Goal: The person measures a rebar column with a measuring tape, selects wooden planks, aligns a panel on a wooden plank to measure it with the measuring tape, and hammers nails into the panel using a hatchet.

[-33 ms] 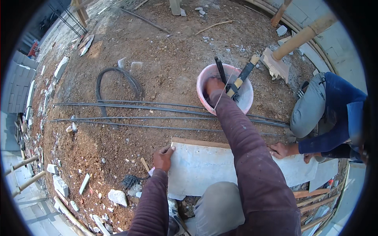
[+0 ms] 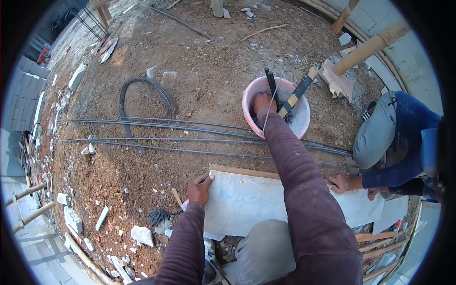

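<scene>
My left hand (image 2: 199,190) grips the left edge of a long whitish board (image 2: 242,209), thumb along its upper corner. A strip of brown wood (image 2: 244,171) runs along the board's far edge. My right arm crosses over the board, and my right hand (image 2: 264,102) is down inside a pink-rimmed bucket (image 2: 303,107), its fingers hidden. Beside that hand, a dark-handled tool (image 2: 270,83) and a wooden handle wrapped in black tape (image 2: 299,90) lean out of the bucket. The bucket's thin wire handle (image 2: 272,102) crosses near my wrist.
At the right a co-worker's hand (image 2: 339,183) rests on the board's far edge. Long steel rods (image 2: 190,127) lie across the soil beyond the board, with a wire coil (image 2: 142,80) behind them. Rubble (image 2: 142,235) lies at the left. A bamboo pole (image 2: 370,47) slants at upper right.
The view has shifted a little, so the scene sits slightly to the right. My right hand stays inside the bucket and my left on the board.
</scene>
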Available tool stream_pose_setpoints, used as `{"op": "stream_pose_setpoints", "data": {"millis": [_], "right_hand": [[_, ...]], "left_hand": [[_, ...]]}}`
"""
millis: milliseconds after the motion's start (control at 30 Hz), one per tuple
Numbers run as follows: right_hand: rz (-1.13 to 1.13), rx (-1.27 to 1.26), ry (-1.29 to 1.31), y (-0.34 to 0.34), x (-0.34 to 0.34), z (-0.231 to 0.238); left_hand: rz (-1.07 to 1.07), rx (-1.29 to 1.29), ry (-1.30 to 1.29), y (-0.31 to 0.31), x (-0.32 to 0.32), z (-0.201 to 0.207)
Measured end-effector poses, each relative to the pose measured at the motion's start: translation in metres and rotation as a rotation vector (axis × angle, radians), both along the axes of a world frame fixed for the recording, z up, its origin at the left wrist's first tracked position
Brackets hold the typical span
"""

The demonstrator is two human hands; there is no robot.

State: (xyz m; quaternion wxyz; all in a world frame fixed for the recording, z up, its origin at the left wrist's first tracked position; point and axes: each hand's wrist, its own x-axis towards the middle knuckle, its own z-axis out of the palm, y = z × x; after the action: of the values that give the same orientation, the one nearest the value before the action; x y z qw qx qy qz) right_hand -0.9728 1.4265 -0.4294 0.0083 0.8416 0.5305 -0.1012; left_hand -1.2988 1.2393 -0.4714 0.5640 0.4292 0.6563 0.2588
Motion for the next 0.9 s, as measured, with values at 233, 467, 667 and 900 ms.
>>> {"op": "stream_pose_setpoints", "data": {"millis": [233,467,667,900], "right_hand": [[0.191,0.344,-0.100,-0.009,0.012,0.012],[-0.371,0.824,1.092,-0.114,0.003,0.069],[-0.363,0.338,1.734,-0.225,-0.081,0.055],[-0.117,0.343,1.564,-0.219,-0.155,-0.011]], "left_hand": [[-0.029,0.067,-0.034,0.004,0.016,0.020],[-0.055,0.066,-0.019,0.004,0.005,0.021],[-0.024,0.043,-0.052,0.002,0.013,0.004],[0.012,0.029,-0.041,0.004,0.016,0.011]]}}
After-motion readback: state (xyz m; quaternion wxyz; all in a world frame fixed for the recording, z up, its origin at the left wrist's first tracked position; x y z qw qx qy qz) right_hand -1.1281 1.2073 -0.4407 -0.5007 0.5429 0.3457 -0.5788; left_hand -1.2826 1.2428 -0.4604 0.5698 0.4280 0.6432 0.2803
